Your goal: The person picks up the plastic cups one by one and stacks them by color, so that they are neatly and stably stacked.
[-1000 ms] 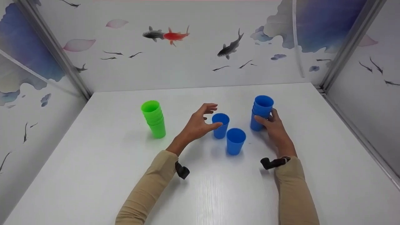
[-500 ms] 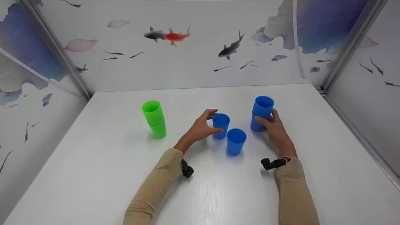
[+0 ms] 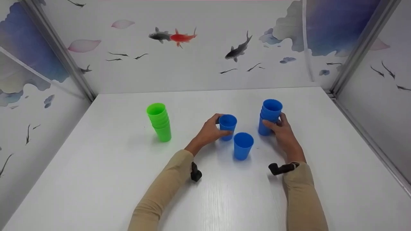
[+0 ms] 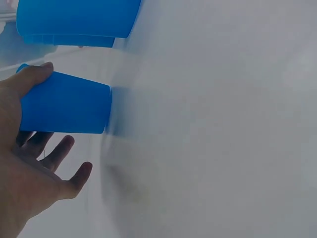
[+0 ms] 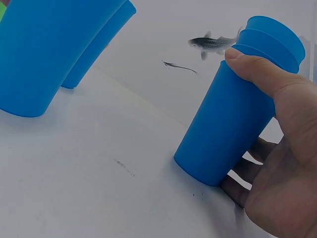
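My left hand (image 3: 210, 131) grips a single blue cup (image 3: 227, 123), thumb on the near side and fingers on the far side. The left wrist view shows this cup (image 4: 67, 104) between thumb and fingers, the lower fingers spread away from it. With my right hand (image 3: 284, 133) I hold a stack of nested blue cups (image 3: 269, 120), upright on the table. In the right wrist view, the thumb lies across the stack (image 5: 228, 114) just below the stacked rims. Another blue cup (image 3: 242, 149) stands between the hands, nearer to me, held by neither.
A stack of nested green cups (image 3: 160, 123) stands on the white table (image 3: 96, 166) to the left. Patterned panels (image 3: 205, 70) with painted fish enclose the back and both sides.
My left hand has moved right and slightly nearer, and its fingers have closed on the blue cup, which now looks slightly raised. The right hand stays on its stack.
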Demonstrator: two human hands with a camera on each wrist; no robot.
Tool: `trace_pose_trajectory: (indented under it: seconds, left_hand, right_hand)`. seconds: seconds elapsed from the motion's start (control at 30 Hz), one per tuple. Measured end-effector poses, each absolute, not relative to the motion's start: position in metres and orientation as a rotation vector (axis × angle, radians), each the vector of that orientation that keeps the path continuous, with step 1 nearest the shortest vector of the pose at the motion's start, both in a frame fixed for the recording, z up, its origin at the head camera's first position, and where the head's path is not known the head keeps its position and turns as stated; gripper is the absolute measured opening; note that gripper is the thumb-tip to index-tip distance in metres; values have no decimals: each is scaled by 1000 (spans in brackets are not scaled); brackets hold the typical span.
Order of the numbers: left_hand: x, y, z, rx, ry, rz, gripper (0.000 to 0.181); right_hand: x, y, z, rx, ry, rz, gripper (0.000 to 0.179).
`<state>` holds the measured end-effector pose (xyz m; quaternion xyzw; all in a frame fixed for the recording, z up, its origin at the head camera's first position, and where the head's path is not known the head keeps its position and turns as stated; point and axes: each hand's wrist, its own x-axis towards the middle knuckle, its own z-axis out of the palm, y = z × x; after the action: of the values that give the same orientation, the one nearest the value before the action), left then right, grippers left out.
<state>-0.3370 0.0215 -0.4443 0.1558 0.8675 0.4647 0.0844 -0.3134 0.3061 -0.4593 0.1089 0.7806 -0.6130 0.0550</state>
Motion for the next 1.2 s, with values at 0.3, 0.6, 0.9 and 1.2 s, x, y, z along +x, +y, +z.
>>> trace_pose_trajectory:
  seconds: [0.3, 0.6, 0.9, 1.2]
  left_hand:
    - [-345, 25, -425, 382, 2623, 1440, 81]
    - [-343, 36, -403, 399, 2611, 1551, 80]
    - [-341, 52, -383, 439, 2599, 1618, 80]
    - [-341, 67, -364, 505, 2575, 1716, 77]
  right_hand:
    - [-313, 303, -462, 322, 2376, -1887, 110]
    - [-316, 304, -463, 333, 2385, -1869, 111]
    - [-316, 306, -462, 326, 2379, -1870, 113]
    - [-317, 303, -462, 352, 2359, -1883, 117]
